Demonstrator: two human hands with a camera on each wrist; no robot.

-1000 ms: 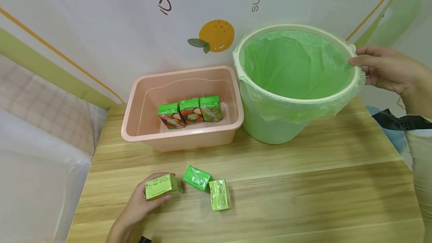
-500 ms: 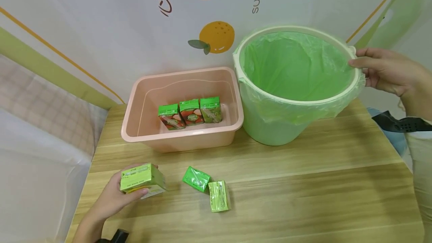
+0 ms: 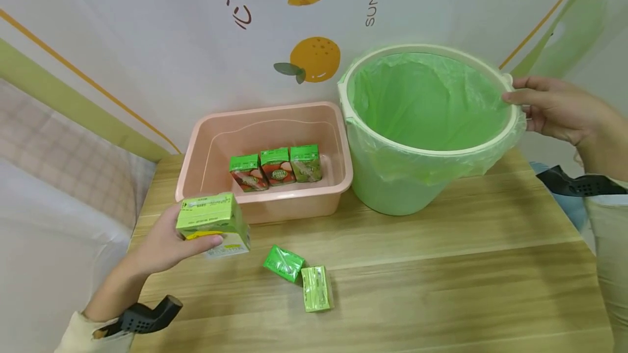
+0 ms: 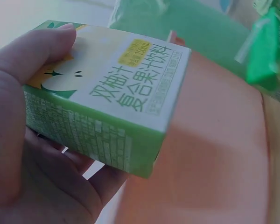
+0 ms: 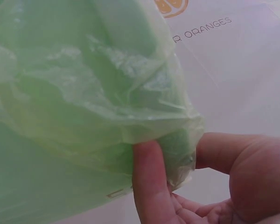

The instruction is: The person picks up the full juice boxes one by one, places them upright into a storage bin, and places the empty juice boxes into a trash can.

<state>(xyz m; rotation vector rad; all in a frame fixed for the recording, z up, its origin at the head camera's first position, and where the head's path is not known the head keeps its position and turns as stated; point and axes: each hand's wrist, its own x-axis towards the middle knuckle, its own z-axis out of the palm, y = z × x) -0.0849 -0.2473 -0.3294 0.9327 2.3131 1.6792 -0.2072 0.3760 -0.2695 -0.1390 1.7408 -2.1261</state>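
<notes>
My left hand [image 3: 162, 244] grips a yellow-green juice carton [image 3: 211, 219] in front of the pink basin's near left corner, thumb along its printed side. In the left wrist view, Chinese print covers the pale face of that juice carton [image 4: 130, 79]. At the far right, my right hand [image 3: 559, 105] pinches the rim of a green trash bin [image 3: 392, 192] lined with a thin green bag. Close up in the right wrist view, the bag [image 5: 84, 88] folds over the rim at the fingers [image 5: 151, 177]. On the table lie a bright green carton [image 3: 283, 263] and a yellow-green carton [image 3: 316, 288].
The pink basin [image 3: 289, 195] stands left of the bin, with a row of juice cartons [image 3: 278, 166], two red and one green, inside. Behind both hangs a white curtain [image 3: 162, 31] with orange prints. The wooden table [image 3: 441, 277] ends at a right edge.
My left hand has lifted the juice carton off the table beside the other two, drawn it left, then moved it up toward the basin. The right hand still holds the bin's rim.
</notes>
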